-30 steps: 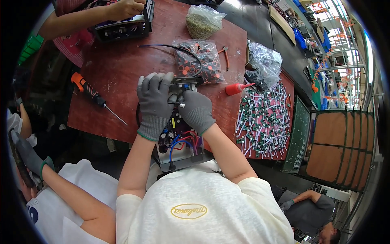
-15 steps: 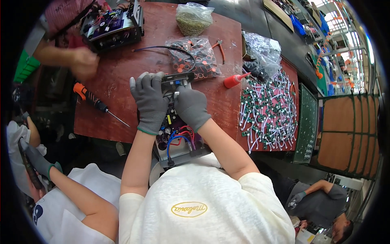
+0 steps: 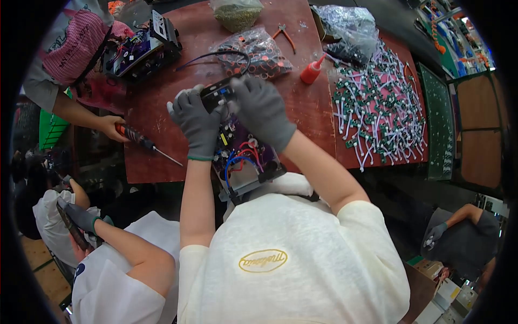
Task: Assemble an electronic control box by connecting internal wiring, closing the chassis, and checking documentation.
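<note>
Gripping the left end of a black panel [image 3: 211, 99], the gloved left hand [image 3: 194, 123] had its fingers bent over the far edge and its thumb on the near side. The gloved right hand [image 3: 262, 110] was curled at the panel's right end; its fingertips were blurred, and whether they pinched anything could not be told. A small blue component [image 3: 223, 92] showed on the panel between the hands. The panel stood at the far end of an open electronics unit [image 3: 249, 185], which lay between the forearms at the near side of the table, its near end close to the person's cream shirt [image 3: 291, 237]. Inside the unit: a purple circuit board [image 3: 231, 135], red wires [image 3: 249, 144] and a blue wire [image 3: 229, 164]. Beyond the panel, a dark cable [image 3: 246, 60] looped across a clear bag of black and orange rings [image 3: 259, 52]. Orange-handled pliers [image 3: 292, 42] and a red nozzle bottle [image 3: 310, 74] lay to the right of that bag; a bag of greenish granules [image 3: 236, 17] sat behind it. To the left, a co-worker's bare hand [image 3: 112, 127] was at the handle of an orange-and-black screwdriver [image 3: 141, 139] on the reddish-brown table [image 3: 154, 170]. A second open unit [image 3: 144, 53] occupied the far left. Many small green boards with white leads [image 3: 377, 110] were spread at the right.
</note>
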Demonstrator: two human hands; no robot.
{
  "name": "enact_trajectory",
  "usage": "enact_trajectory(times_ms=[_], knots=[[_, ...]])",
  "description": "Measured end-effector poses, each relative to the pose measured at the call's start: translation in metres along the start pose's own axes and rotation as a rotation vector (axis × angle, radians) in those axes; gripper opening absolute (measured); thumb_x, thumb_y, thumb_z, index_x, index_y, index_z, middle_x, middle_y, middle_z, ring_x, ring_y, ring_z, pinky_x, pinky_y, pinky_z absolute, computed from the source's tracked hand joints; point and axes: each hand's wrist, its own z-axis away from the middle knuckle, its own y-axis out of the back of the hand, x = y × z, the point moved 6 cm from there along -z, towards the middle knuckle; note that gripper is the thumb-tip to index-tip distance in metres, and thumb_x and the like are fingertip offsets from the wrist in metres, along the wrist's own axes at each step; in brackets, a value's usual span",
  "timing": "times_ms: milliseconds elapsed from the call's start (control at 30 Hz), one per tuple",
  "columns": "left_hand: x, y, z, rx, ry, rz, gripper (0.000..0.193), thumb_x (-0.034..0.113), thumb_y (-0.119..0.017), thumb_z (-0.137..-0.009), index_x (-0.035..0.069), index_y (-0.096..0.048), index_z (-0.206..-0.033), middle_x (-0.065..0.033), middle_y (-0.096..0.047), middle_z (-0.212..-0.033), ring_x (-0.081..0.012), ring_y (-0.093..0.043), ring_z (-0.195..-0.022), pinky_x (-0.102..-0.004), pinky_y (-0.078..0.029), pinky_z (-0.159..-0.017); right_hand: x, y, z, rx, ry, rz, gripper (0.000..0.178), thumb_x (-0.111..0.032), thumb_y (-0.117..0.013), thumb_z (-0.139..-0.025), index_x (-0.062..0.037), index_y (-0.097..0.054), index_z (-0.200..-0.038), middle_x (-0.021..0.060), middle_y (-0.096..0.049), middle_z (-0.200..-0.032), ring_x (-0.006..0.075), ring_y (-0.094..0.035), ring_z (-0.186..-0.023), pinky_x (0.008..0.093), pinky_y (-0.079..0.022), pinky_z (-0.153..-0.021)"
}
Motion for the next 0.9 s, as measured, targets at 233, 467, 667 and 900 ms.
enact_trajectory(times_ms=[233, 467, 667, 900], knots=[[0.008, 0.005, -0.001, 0.021, -0.050, -0.042, 0.065, 0.037, -0.079, -0.056, 0.011, -0.053, -0.109, -0.0059, -0.051, -0.104, -0.0248, -0.047, -0.104, -0.0436, -0.032, -0.095, 0.011, -0.017, -0.020, 0.215, 0.175, -0.033, 0.061, -0.024, -0.065, -0.069, -0.0030, -0.044, -0.122, 0.0120, -0.049, -0.110, 0.0282, -0.049, -0.104, 0.0399, -0.040, -0.088], [0.003, 0.000, 0.000, -0.049, 0.002, 0.001, 0.060, 0.033, -0.075, -0.059, 0.012, -0.052, -0.111, -0.0070, -0.048, -0.106, -0.0255, -0.044, -0.109, -0.0474, -0.025, -0.103, 0.012, -0.019, -0.027, 0.134, 0.211, -0.066, 0.054, -0.026, -0.068, -0.066, -0.0042, -0.048, -0.111, 0.0107, -0.052, -0.096, 0.0271, -0.053, -0.091, 0.0385, -0.043, -0.078], [0.006, 0.003, -0.001, -0.004, -0.034, 0.012, 0.059, 0.034, -0.075, -0.059, 0.011, -0.052, -0.108, -0.0065, -0.049, -0.104, -0.0252, -0.046, -0.106, -0.0469, -0.027, -0.101, 0.016, -0.022, -0.029, 0.109, 0.219, -0.097, 0.054, -0.025, -0.070, -0.064, -0.0053, -0.048, -0.109, 0.0111, -0.052, -0.094, 0.0282, -0.054, -0.089, 0.0390, -0.045, -0.077], [0.013, 0.009, -0.002, 0.051, -0.071, -0.060, 0.057, 0.037, -0.079, -0.058, 0.011, -0.055, -0.103, -0.0077, -0.055, -0.100, -0.0276, -0.051, -0.099, -0.0414, -0.038, -0.087, 0.018, -0.026, -0.030, 0.084, 0.195, -0.132, 0.049, -0.020, -0.069, -0.068, -0.0060, -0.047, -0.110, 0.0115, -0.050, -0.095, 0.0285, -0.054, -0.092, 0.0391, -0.046, -0.080]])
